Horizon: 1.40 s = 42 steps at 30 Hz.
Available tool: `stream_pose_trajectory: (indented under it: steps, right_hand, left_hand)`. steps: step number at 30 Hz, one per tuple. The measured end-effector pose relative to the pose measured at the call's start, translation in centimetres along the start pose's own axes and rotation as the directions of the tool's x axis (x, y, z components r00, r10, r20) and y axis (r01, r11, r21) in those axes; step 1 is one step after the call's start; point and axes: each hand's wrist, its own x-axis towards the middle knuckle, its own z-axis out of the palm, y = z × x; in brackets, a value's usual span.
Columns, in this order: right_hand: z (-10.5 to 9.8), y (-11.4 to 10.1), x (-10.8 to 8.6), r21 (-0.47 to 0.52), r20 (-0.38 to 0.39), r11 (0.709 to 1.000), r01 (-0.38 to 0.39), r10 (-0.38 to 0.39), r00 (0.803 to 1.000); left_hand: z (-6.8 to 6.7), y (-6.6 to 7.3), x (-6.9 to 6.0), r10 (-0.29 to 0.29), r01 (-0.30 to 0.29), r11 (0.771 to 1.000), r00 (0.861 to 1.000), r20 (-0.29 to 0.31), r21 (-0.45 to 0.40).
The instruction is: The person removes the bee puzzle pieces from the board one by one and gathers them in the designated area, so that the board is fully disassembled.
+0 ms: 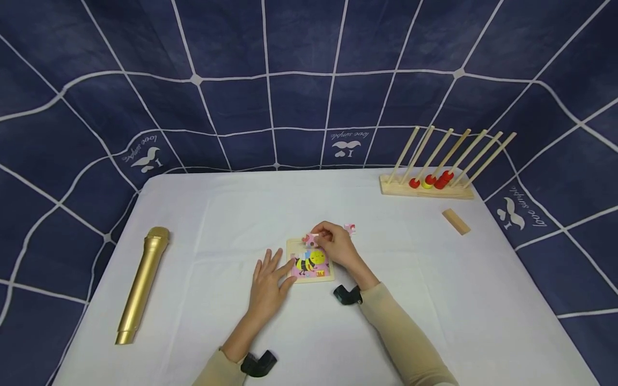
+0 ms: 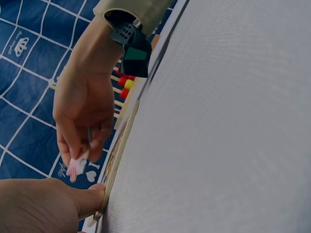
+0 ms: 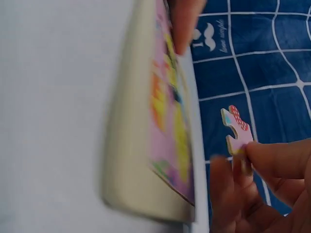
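Observation:
The right hand (image 1: 336,246) pinches a pink puzzle piece (image 1: 310,240) above the top edge of a wooden puzzle board (image 1: 330,271) with a bee picture. In the right wrist view, the piece (image 3: 240,133) shows a notch and a red patch with white dots, held between thumb and fingers of the right hand (image 3: 277,179). The left hand (image 1: 266,287) rests at the board's left side with fingers spread, its fingertips touching the board. A second pink piece (image 1: 350,229) lies on the cloth just beyond the right hand.
A gold microphone (image 1: 144,284) lies at the left. At the back right stands a wooden rack (image 1: 425,191) with upright rods and several red and yellow beads. A small wooden block (image 1: 456,221) lies in front of the rack. A white cloth (image 1: 232,214) covers the table.

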Motion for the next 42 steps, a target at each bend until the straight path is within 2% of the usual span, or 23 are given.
stream_pose_trajectory:
  steps: [5, 9, 15, 20, 27, 32, 37, 42]
  right_hand:
    - [-2.5, -0.3, 0.2, 0.085, -0.016, 0.996, -0.022, 0.023, 1.000]
    - [-5.3, -0.1, 0.2, 0.107, -0.070, 0.994, -0.033, 0.041, 0.997]
    - [-9.2, 1.7, 0.1, 0.122, -0.144, 0.992, -0.044, 0.062, 0.988]
    - [-11.4, 3.3, 0.1, 0.117, -0.174, 0.990, -0.081, 0.101, 0.980]
    - [-12.4, 4.8, 0.4, 0.046, -0.203, 0.988, -0.149, 0.155, 0.967]
    - [-12.2, 5.8, 0.7, -0.012, -0.194, 0.986, -0.167, 0.162, 0.968]
    - [-11.7, 6.5, 0.9, -0.009, -0.161, 0.979, -0.203, 0.199, 0.967]
    - [-11.1, 6.8, 1.2, -0.007, -0.141, 0.980, -0.197, 0.194, 0.971]
  left_hand:
    - [-0.1, 0.0, 0.0, -0.001, 0.001, 1.000, 1.000, -0.002, -0.005]
    - [0.0, 0.0, 0.0, -0.006, 0.006, 1.000, 1.000, 0.002, -0.012]
    - [0.1, 0.0, 0.0, -0.002, 0.002, 1.000, 1.000, -0.008, -0.020]
    - [0.2, -0.2, 0.0, 0.005, -0.005, 1.000, 1.000, -0.014, -0.014]
    - [0.1, -0.1, 0.0, 0.000, 0.000, 1.000, 1.000, -0.010, -0.016]
    - [0.1, 0.0, 0.0, 0.003, -0.003, 1.000, 1.000, -0.015, -0.025]
    - [0.2, 0.0, 0.0, 0.013, -0.013, 1.000, 1.000, -0.024, -0.023]
    - [0.2, -0.1, 0.0, 0.021, -0.021, 1.000, 0.999, -0.036, -0.018]
